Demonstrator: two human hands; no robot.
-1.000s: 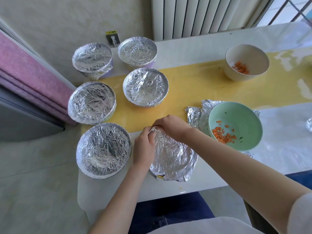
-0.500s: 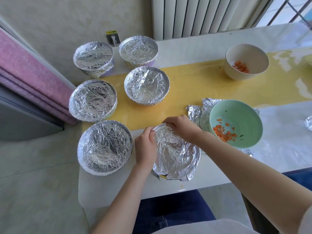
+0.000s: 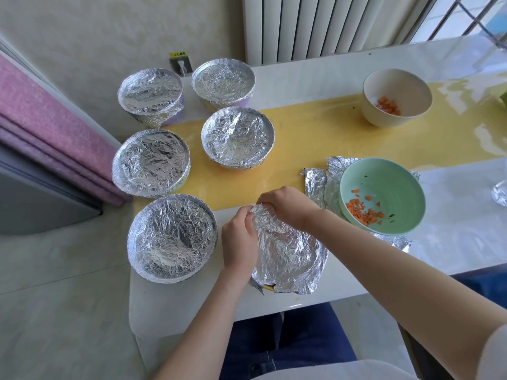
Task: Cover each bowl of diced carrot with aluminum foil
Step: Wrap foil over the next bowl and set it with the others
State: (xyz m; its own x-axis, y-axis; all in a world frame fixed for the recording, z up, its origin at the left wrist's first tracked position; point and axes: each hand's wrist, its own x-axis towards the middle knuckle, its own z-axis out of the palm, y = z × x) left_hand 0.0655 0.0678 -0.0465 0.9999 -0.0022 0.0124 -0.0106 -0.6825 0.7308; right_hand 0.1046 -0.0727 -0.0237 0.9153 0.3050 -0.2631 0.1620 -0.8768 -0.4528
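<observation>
A bowl near the table's front edge wears a crinkled foil sheet (image 3: pixel 288 250). My left hand (image 3: pixel 238 239) grips the foil at the bowl's left rim. My right hand (image 3: pixel 285 207) curls over the far rim and pinches the foil there. A little yellow of the bowl shows under the loose near edge. Right of it a green bowl (image 3: pixel 384 185) with diced carrot stands uncovered on a loose foil sheet (image 3: pixel 315 179). A cream bowl (image 3: pixel 395 94) with carrot stands uncovered at the back right.
Several foil-covered bowls stand at the left, the nearest (image 3: pixel 171 237) just left of my left hand. A yellow runner (image 3: pixel 315 133) crosses the white table (image 3: pixel 452 234). A foil scrap (image 3: pixel 500 196) lies at the right edge. A radiator is behind, a pink cushion at the left.
Both hands have worked along the foil at the bowl's far-left rim, the right hand shifting slightly back toward the left. The foil sits closer around the rim.
</observation>
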